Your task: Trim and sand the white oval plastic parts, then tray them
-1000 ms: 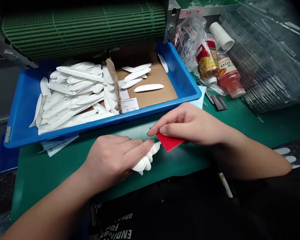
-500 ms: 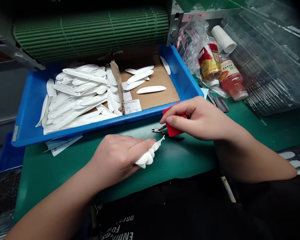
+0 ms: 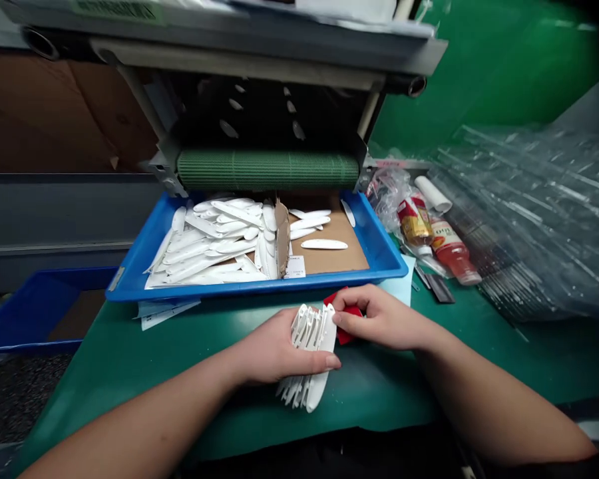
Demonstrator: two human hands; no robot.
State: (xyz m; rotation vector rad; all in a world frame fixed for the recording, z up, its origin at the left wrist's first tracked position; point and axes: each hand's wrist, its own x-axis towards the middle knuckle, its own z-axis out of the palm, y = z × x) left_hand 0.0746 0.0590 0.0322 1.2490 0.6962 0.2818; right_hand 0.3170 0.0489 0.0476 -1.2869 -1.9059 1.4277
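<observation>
My left hand (image 3: pixel 284 349) is closed round a fanned stack of white plastic strips (image 3: pixel 307 329), thumb across the front, fingers hidden behind. The strips stand roughly upright, rounded ends down. At the top of the stack, my right hand (image 3: pixel 374 316) pinches the upper end of the frontmost strip (image 3: pixel 322 362) between thumb and forefinger. Behind the right hand, a red block (image 3: pixel 347 336) lies on the green table, partly covered by the fingers. Beyond both hands is a blue tray (image 3: pixel 244 289) holding many similar white strips (image 3: pixel 214 243), heaped left of a cardboard divider (image 3: pixel 282 239).
A green conveyor belt (image 3: pixel 269 169) ends above the tray's far side, with white strips farther back on it. To the right lie two bottles (image 3: pixel 414 219), a white roll (image 3: pixel 432 193) and stacked clear plastic trays (image 3: pixel 519 226). Another blue bin (image 3: pixel 34 306) stands at left.
My head view has tilted up. The left hand has turned the stack upright with the strips facing me. My right hand has come from above the red block to the top of the stack.
</observation>
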